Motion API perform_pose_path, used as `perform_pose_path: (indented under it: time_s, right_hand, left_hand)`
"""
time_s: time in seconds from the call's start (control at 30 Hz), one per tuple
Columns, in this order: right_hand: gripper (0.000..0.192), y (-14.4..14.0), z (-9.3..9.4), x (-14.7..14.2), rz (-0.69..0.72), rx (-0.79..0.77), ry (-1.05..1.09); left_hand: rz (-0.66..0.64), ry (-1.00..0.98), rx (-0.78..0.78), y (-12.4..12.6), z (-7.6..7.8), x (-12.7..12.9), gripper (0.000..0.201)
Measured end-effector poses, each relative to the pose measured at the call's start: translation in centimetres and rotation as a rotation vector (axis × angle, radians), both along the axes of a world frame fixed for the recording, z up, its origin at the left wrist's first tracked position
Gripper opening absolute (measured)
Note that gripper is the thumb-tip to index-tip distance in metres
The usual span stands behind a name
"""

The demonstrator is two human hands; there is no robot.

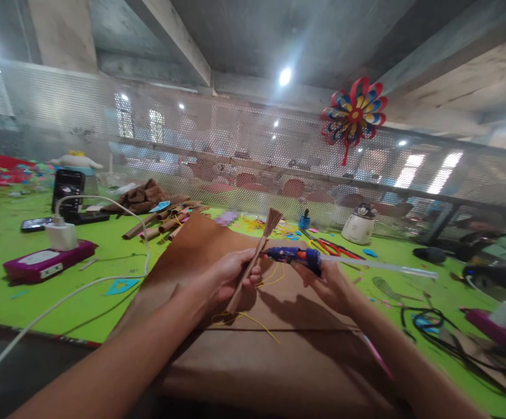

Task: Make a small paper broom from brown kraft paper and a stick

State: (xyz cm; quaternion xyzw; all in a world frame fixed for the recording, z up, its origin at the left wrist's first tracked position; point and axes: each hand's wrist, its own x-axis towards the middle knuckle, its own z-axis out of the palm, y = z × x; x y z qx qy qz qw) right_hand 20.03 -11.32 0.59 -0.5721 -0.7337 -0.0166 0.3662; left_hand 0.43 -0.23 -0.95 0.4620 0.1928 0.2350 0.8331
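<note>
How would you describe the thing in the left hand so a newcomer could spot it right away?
Start at the brown paper sheet on the green table. Above it, the left hand grips a thin brown paper stick. Unlike the plain rolled tubes behind, its top fans into a fringe.

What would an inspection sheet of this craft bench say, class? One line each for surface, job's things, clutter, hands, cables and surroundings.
Surface: green table, brown paper sheet spread across it.
Job's things: paper stick with fanned tip; blue glue gun, nozzle close to the stick.
Clutter: paper rolls, scissors, coloured scraps.
Hands: left hand grips the stick; right hand grips the glue gun.
Cables: white cable from charger; black cable.
Surroundings: mesh fence, paper pinwheel.
</note>
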Motion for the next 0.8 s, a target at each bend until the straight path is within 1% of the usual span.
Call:
perform_pose_path:
  time_s: [0.23, 0.5, 0.67, 0.8]
  right_hand:
    - [0.037, -0.26, 0.27, -0.35, 0.021, 0.009, -0.02]
    - [0.035, 0.14, 0.3, -0.03, -0.037, 0.044, 0.01]
    - [0.038, -0.28, 0.21, -0.31, 0.0, -0.005, 0.023]
    - [0.037, -0.27, 0.34, -0.36, 0.019, 0.005, 0.018]
  left_hand:
    - [-0.015, -0.02, -0.011, 0.32, -0.31, -0.05, 0.014]
    - [-0.015, 0.004, -0.014, -0.06, -0.01, -0.04, 0.014]
    - [0.011, -0.016, -0.042, -0.42, 0.1, -0.09, 0.013]
    - [-0.002, -0.049, -0.046, -0.26, -0.15, -0.13, 0.014]
